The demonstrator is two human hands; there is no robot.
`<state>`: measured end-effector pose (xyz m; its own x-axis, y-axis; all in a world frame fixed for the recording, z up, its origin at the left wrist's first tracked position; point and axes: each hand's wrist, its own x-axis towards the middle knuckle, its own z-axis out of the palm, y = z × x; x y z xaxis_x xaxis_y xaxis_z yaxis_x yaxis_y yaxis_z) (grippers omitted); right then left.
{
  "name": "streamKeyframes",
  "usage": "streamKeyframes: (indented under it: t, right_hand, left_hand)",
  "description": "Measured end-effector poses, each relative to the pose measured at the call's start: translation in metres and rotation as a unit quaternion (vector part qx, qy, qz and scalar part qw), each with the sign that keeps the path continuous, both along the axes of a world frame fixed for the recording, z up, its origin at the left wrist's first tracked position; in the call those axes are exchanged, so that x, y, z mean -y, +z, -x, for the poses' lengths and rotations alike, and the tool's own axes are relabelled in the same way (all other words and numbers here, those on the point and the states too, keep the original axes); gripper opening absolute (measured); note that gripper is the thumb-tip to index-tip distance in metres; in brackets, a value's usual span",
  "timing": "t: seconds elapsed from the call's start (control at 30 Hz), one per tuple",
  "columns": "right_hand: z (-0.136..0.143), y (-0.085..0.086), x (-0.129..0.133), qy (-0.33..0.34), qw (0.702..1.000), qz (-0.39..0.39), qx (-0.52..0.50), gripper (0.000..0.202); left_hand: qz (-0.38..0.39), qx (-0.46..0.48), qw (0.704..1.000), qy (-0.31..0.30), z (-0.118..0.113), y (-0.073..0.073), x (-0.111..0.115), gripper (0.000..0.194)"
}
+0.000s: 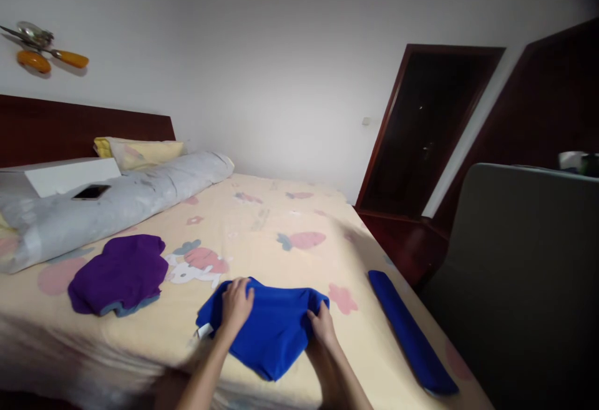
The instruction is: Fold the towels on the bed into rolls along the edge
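A bright blue cloth (274, 329), perhaps a garment, is partly spread near the front edge of the bed, with a white label (204, 331) at its left. My left hand (238, 304) grips its upper left part from above, fingers together. At the upper right corner, my right hand (322, 324) pinches the fabric between thumb and fingers, and that edge is turned over. Left of the blue cloth lies a bunched purple cloth (124, 273) with a grey-blue underside, touched by neither hand. A long narrow blue object (409, 335) rests along the bed's right side.
The patterned bedsheet (262, 210) covers the bed. Along the headboard (84, 123) lie a grey rolled bedding bundle (159, 185), a phone (92, 192), a white box (75, 173) and a pillow (150, 153). A dark grey panel (524, 273) stands at right, near a dark doorway (425, 129).
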<state>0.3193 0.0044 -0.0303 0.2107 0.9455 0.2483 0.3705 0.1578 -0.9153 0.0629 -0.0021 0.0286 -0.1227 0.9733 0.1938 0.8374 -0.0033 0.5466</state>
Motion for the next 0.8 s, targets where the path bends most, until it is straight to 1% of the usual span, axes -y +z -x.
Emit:
streamKeyframes:
  t: [0.03, 0.1, 0.13, 0.17, 0.2, 0.23, 0.27, 0.3, 0.33, 0.4, 0.43, 0.47, 0.53, 0.57, 0.63, 0.67, 0.73, 0.77, 0.8]
  right_hand:
    - [-0.007, 0.001, -0.005, -0.020, 1.000, 0.002, 0.007, 0.038]
    - [-0.016, 0.007, -0.010, -0.071, 0.997, 0.006, 0.020, 0.044]
    - [-0.017, 0.011, -0.011, -0.100, 0.995, 0.003, 0.029, 0.049]
    - [-0.014, 0.015, -0.011, -0.134, 0.990, -0.007, 0.044, 0.052]
    - [-0.009, 0.019, -0.009, -0.162, 0.984, -0.025, 0.065, 0.053]
    - [0.000, 0.023, -0.005, -0.174, 0.979, -0.048, 0.092, 0.052]
    - [0.011, 0.027, -0.001, -0.158, 0.978, -0.071, 0.118, 0.047]
    - [0.023, 0.031, 0.004, -0.111, 0.981, -0.086, 0.136, 0.040]
    - [0.037, 0.034, 0.009, -0.039, 0.985, -0.088, 0.140, 0.033]
    - [0.066, 0.039, 0.018, 0.109, 0.985, -0.062, 0.114, 0.023]
    - [0.080, 0.040, 0.021, 0.158, 0.982, -0.045, 0.095, 0.024]
    - [0.093, 0.041, 0.023, 0.187, 0.979, -0.030, 0.079, 0.027]
    - [0.114, 0.041, 0.021, 0.207, 0.977, -0.009, 0.057, 0.041]
    - [0.123, 0.040, 0.018, 0.211, 0.976, 0.002, 0.046, 0.047]
    - [0.135, 0.037, 0.010, 0.211, 0.977, 0.023, 0.028, 0.054]
    - [0.139, 0.035, 0.005, 0.204, 0.978, 0.031, 0.023, 0.052]
    - [0.140, 0.031, -0.003, 0.181, 0.982, 0.044, 0.022, 0.043]
    - [0.138, 0.029, -0.006, 0.166, 0.985, 0.049, 0.026, 0.036]
    - [0.133, 0.026, -0.009, 0.152, 0.987, 0.053, 0.031, 0.030]
  left_hand:
    - [0.010, -0.030, 0.998, 0.050, 0.018, -0.004, -0.002, 0.037]
    - [0.030, -0.067, 0.992, 0.099, 0.044, -0.013, -0.001, 0.038]
    - [0.036, -0.082, 0.990, 0.105, 0.053, -0.017, 0.000, 0.036]
    - [0.038, -0.092, 0.990, 0.099, 0.058, -0.021, 0.002, 0.033]
    - [0.037, -0.100, 0.991, 0.086, 0.061, -0.024, 0.005, 0.030]
    - [0.035, -0.106, 0.991, 0.073, 0.062, -0.025, 0.007, 0.028]
    - [0.030, -0.113, 0.991, 0.062, 0.062, -0.026, 0.009, 0.028]
    - [0.019, -0.123, 0.991, 0.054, 0.062, -0.026, 0.010, 0.029]
    - [0.002, -0.135, 0.990, 0.049, 0.061, -0.026, 0.011, 0.031]
    - [-0.047, -0.162, 0.984, 0.053, 0.059, -0.024, 0.011, 0.034]
    - [-0.074, -0.171, 0.981, 0.059, 0.058, -0.023, 0.011, 0.034]
    - [-0.098, -0.173, 0.978, 0.064, 0.056, -0.023, 0.012, 0.033]
    - [-0.132, -0.154, 0.977, 0.062, 0.048, -0.024, 0.015, 0.032]
    - [-0.142, -0.136, 0.979, 0.047, 0.043, -0.025, 0.017, 0.032]
    - [-0.148, -0.087, 0.985, -0.018, 0.028, -0.028, 0.022, 0.032]
    - [-0.146, -0.057, 0.986, -0.060, 0.020, -0.030, 0.025, 0.031]
    - [-0.130, 0.003, 0.981, -0.147, 0.006, -0.032, 0.030, 0.027]
    - [-0.119, 0.033, 0.975, -0.183, 0.003, -0.033, 0.031, 0.025]
    - [-0.112, 0.061, 0.970, -0.206, 0.001, -0.033, 0.031, 0.025]
